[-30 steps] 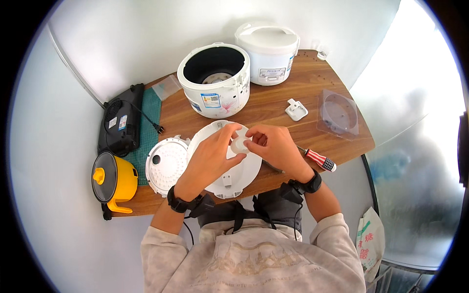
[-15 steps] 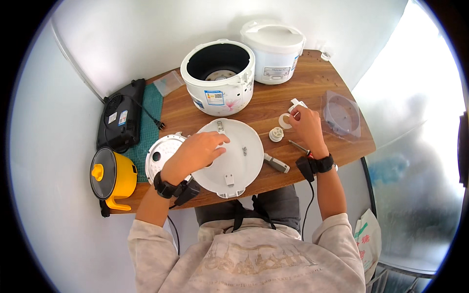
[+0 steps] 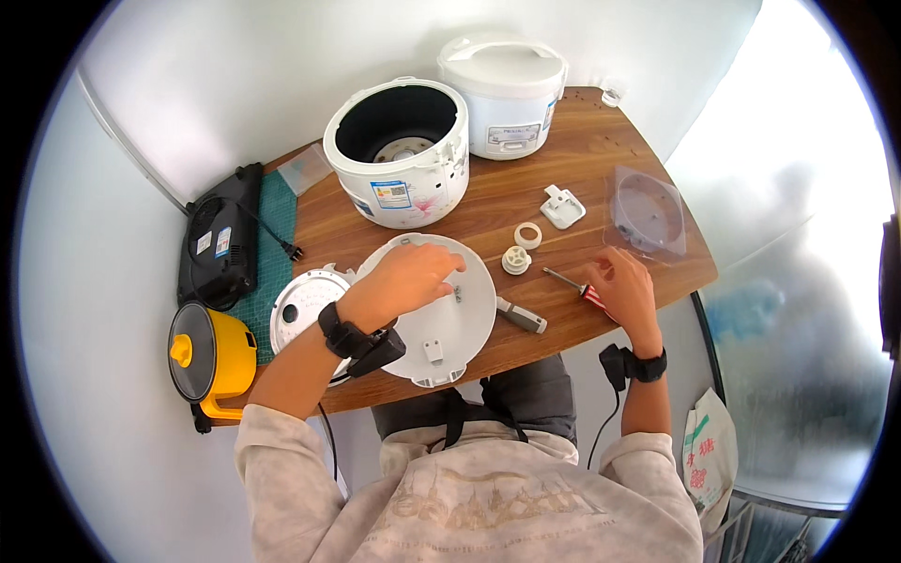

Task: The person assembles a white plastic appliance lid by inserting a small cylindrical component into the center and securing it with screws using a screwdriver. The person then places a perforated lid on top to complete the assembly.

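Two hands work over a wooden bench (image 3: 601,159). The left hand (image 3: 405,279) lies palm down on a round white lid (image 3: 441,314), fingers curled over its upper part with the fingertips near a small metal fitting; it presses on the lid rather than closing around anything. The lid lies flat, inner face up, with a small square tab toward the person's body. The right hand (image 3: 621,291) rests at the bench's near edge, fingers loosely bent over the red-striped handle of a screwdriver (image 3: 569,284); how firmly it grips cannot be told, since the hand covers most of the handle. The screwdriver's long axis runs slantwise, its thin metal tip pointing up and left, away from the right hand toward a small white round cap (image 3: 515,260). Just beyond that cap lies a white ring (image 3: 527,235), and farther from the right hand a white square clip (image 3: 562,206). Between the two hands lies a short grey-handled tool (image 3: 521,316), partly tucked under the lid's rim. Beyond the left hand stands an open white rice cooker (image 3: 399,150), its inside dark, with a closed one (image 3: 505,80) beside it. Left of the left forearm a second white disc (image 3: 302,314) is partly hidden by the wrist.
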The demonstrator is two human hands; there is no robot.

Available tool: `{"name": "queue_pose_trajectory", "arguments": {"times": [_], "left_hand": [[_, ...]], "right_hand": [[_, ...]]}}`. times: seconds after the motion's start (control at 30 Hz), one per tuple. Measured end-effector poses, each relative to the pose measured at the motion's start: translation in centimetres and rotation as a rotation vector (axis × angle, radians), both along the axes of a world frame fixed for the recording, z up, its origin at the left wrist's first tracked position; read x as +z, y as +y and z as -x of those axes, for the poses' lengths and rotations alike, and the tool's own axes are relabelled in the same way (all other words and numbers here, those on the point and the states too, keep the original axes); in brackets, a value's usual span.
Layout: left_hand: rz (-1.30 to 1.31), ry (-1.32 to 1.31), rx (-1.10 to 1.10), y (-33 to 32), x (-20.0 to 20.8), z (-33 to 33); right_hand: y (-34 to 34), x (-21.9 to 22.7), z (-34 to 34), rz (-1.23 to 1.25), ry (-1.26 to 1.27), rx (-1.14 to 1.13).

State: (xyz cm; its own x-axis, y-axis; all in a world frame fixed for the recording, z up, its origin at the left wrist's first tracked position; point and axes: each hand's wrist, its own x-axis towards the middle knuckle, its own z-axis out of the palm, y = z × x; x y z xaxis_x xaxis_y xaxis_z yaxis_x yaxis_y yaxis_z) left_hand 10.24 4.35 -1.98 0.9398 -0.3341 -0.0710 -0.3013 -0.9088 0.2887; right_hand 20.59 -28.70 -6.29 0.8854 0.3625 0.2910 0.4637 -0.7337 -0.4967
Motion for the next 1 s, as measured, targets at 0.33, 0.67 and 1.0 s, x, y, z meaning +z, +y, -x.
{"name": "queue_pose_trajectory", "arguments": {"times": [0.33,0.67,1.0], "left_hand": [[0.047,-0.037,-0.001,-0.7,-3.1,-1.0],[0.026,0.022,0.020,-0.4,-3.2,-0.5],[-0.014,0.001,0.020,-1.4,-3.3,-0.6]], "right_hand": [[-3.5,-0.7,2.8,-0.061,-0.033,-0.090],[-1.4,-0.9,4.4,-0.244,-0.181,-0.099],[-2.0,-2.5,4.0,-0.074,-0.151,-0.092]]}}
